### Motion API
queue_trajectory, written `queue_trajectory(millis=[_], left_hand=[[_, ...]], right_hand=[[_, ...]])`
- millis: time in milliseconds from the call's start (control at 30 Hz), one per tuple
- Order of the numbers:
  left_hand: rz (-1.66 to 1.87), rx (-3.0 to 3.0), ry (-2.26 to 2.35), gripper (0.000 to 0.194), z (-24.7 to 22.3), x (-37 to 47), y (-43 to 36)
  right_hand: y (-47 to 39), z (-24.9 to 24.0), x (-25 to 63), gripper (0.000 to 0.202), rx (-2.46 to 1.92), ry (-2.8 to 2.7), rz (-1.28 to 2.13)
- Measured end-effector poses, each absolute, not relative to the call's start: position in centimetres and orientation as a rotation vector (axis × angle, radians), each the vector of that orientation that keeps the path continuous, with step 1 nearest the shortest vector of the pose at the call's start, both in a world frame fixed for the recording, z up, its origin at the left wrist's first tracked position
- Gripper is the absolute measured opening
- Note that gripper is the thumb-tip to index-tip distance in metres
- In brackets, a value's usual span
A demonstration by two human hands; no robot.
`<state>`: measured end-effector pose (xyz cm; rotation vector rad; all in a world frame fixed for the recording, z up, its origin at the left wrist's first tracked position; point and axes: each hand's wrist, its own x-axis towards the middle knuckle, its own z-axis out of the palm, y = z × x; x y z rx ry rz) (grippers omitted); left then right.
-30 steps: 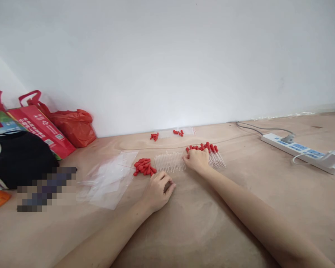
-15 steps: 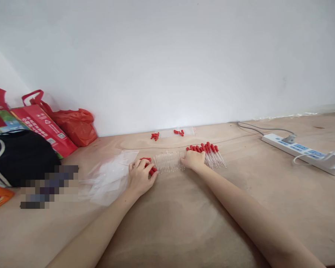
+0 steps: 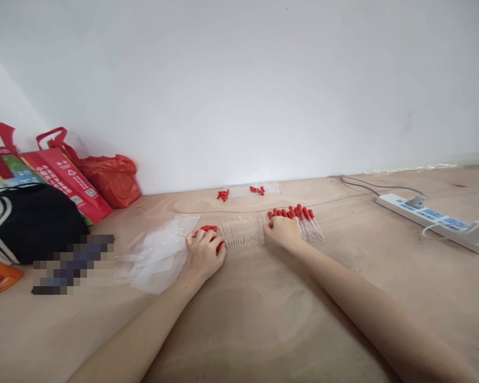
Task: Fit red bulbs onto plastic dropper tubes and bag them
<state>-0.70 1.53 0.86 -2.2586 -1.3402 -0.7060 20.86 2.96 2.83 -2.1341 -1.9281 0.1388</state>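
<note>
My left hand [image 3: 204,253] lies over a small pile of red rubber caps [image 3: 207,229], its fingers bent around some of them. To its right, a row of clear thin tubes [image 3: 242,232] lies side by side on the wooden table. At the right end of that row is my right hand [image 3: 282,231], fingers closed; whatever they pinch is too small or hidden to make out. Just beyond it, several tubes topped with red caps [image 3: 303,213] lie fanned out, partly covered by the hand.
Clear plastic bags [image 3: 155,255] lie left of my left hand. Further back are red caps [image 3: 223,195] and a flat clear bag [image 3: 271,188] near the wall. A power strip [image 3: 431,215] sits right; bags [image 3: 115,181] and a black pouch [image 3: 35,221] stand left.
My right hand has shifted slightly right and turned, now covering more of the capped tubes. My left hand has moved a little lower over the red caps, its fingers still bent. The view has shifted slightly.
</note>
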Motion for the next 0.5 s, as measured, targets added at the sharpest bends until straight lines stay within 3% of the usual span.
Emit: queue_trajectory(millis=[200,500], left_hand=[[-0.762,-2.244,-1.325,0.014,1.1,-0.6,1.3],[-1.036,-2.246,-1.254,0.011,1.8,-0.1,-0.5]], right_hand=[[-1.2,1.2,23.6,0.026,-1.729,-2.019,0.011],[-4.5,0.0,27.9,0.018,-1.28,-2.258,0.117]])
